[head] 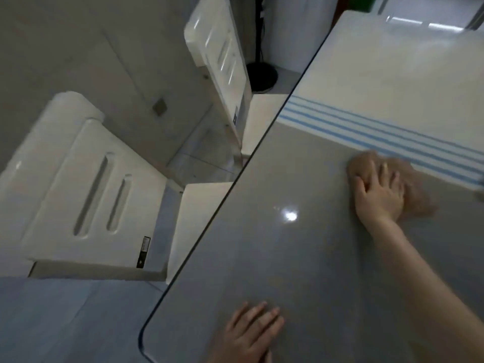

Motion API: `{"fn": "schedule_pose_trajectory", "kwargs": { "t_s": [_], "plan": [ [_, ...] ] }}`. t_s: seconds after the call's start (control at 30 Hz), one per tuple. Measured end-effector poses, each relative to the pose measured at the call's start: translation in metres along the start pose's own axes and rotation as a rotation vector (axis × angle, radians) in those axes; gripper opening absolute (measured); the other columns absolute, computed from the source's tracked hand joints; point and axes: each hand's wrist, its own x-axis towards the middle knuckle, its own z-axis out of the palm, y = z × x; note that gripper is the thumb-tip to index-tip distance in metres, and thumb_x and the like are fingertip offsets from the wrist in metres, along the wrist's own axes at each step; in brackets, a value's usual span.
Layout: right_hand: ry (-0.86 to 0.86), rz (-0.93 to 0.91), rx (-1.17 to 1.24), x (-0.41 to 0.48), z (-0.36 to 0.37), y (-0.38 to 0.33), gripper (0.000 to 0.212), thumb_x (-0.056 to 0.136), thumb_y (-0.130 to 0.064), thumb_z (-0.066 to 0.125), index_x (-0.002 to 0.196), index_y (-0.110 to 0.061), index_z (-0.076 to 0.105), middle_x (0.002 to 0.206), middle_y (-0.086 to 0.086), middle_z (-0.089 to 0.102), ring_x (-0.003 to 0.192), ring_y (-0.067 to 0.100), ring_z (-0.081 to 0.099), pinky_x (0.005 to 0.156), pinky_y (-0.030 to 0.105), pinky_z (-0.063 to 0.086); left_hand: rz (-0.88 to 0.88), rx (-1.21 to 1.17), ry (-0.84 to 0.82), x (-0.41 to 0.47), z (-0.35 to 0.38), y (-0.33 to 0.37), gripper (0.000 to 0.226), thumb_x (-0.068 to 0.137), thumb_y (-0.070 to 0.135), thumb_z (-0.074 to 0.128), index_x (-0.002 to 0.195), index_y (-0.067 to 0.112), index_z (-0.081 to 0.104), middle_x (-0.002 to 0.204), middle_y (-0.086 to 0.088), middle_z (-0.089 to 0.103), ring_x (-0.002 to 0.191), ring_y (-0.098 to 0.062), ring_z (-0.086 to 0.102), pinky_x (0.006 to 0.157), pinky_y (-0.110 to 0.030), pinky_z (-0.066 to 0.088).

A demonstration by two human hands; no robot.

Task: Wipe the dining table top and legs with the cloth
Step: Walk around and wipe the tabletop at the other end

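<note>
The dining table point(301, 258) has a glossy grey top with a dark rounded edge and fills the right half of the view. A crumpled brownish cloth point(416, 189) lies on the top near blue stripes. My right hand point(379, 192) presses flat on the cloth, fingers spread over it. Down at the near corner, my left hand point(251, 334) rests palm down on the bare top and holds nothing. The table legs are hidden from view.
Two white chairs point(86, 189) point(222, 61) stand along the table's left edge, seats tucked partly under it. A white and blue-striped section point(392, 132) covers the far part of the top. A black fan base point(262, 74) stands on the floor beyond.
</note>
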Motion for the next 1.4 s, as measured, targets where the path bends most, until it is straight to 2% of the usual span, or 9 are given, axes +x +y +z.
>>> {"fn": "schedule_pose_trajectory", "kwargs": {
  "t_s": [0.2,0.37,0.53,0.67,0.83,1.0,1.17,1.27,1.4],
  "plan": [
    [-0.141,-0.610,0.097,-0.095,0.054,-0.190,0.056,0.098,-0.047,0.029,0.150,-0.027,0.029,0.159,0.002,0.025,0.148,0.030,0.014,0.120,0.043,0.014,0.026,0.153,-0.044,-0.010,0.005,-0.008,0.040,0.100,0.032,0.023,0.133,0.031,0.045,0.141,0.011,0.048,0.129,-0.014,0.043,0.112,-0.032,0.025],
    [-0.259,-1.086,0.098,-0.191,0.040,-0.108,0.052,0.097,-0.051,0.037,0.146,-0.034,0.036,0.154,-0.007,0.034,0.146,0.019,0.023,0.118,0.034,0.018,0.086,0.359,-0.083,-0.014,0.003,-0.003,0.051,0.103,0.022,0.000,0.144,0.023,0.032,0.156,-0.005,0.026,0.140,-0.027,0.023,0.113,-0.041,0.019],
    [-0.062,-0.639,0.006,-0.066,0.010,0.004,0.061,0.094,-0.061,0.020,0.147,-0.034,0.031,0.155,0.001,0.029,0.145,0.026,0.024,0.118,0.033,0.012,0.012,0.019,0.017,0.001,-0.005,-0.002,0.038,0.095,0.034,0.035,0.129,0.031,0.054,0.137,0.014,0.053,0.124,-0.008,0.050,0.108,-0.030,0.034],
    [0.009,-0.155,-0.008,0.016,0.005,-0.023,0.069,0.091,-0.057,0.014,0.153,-0.027,0.022,0.160,0.005,0.019,0.148,0.031,0.012,0.120,0.042,0.009,-0.061,-0.127,0.035,0.005,-0.012,0.005,0.041,0.089,0.032,0.039,0.125,0.031,0.059,0.134,0.013,0.056,0.123,-0.008,0.054,0.104,-0.031,0.039],
    [-0.074,-0.507,0.061,-0.087,0.042,-0.140,0.061,0.096,-0.051,0.015,0.152,-0.027,0.025,0.159,0.002,0.023,0.148,0.030,0.013,0.120,0.039,0.007,-0.027,-0.166,0.021,0.001,-0.012,0.000,0.050,0.080,0.032,0.055,0.130,0.028,0.055,0.135,0.010,0.056,0.126,-0.011,0.049,0.106,-0.033,0.037],
    [-0.241,-1.010,0.002,-0.183,0.028,-0.069,0.053,0.099,-0.053,0.028,0.150,-0.034,0.029,0.157,-0.006,0.028,0.147,0.020,0.018,0.119,0.035,0.015,-0.045,-0.244,-0.038,0.004,-0.021,0.007,0.058,0.072,0.035,0.059,0.129,0.025,0.056,0.138,0.008,0.054,0.129,-0.013,0.046,0.102,-0.038,0.039],
    [-0.012,-0.441,-0.025,-0.081,0.002,0.042,0.063,0.093,-0.056,0.020,0.149,-0.029,0.027,0.155,0.008,0.033,0.145,0.028,0.024,0.118,0.035,0.013,-0.102,-0.278,-0.039,0.006,-0.031,0.013,0.056,0.080,0.031,0.056,0.135,0.028,0.049,0.144,0.013,0.046,0.134,-0.011,0.040,0.113,-0.035,0.027],
    [0.038,-0.105,0.006,-0.065,0.007,0.026,0.068,0.091,-0.054,0.017,0.150,-0.023,0.031,0.158,0.007,0.027,0.146,0.032,0.018,0.119,0.043,0.014,-0.127,-0.291,-0.043,0.005,-0.032,0.014,0.055,0.080,0.029,0.056,0.135,0.027,0.050,0.143,0.013,0.047,0.134,-0.011,0.040,0.115,-0.035,0.024],
    [0.002,-0.248,0.045,-0.159,0.020,-0.018,0.058,0.095,-0.045,0.027,0.150,-0.027,0.031,0.156,0.007,0.031,0.145,0.034,0.022,0.117,0.045,0.020,-0.152,-0.300,-0.062,0.003,-0.033,0.015,0.054,0.080,0.029,0.056,0.134,0.027,0.051,0.141,0.012,0.049,0.133,-0.011,0.040,0.116,-0.034,0.021]
  ]
}}
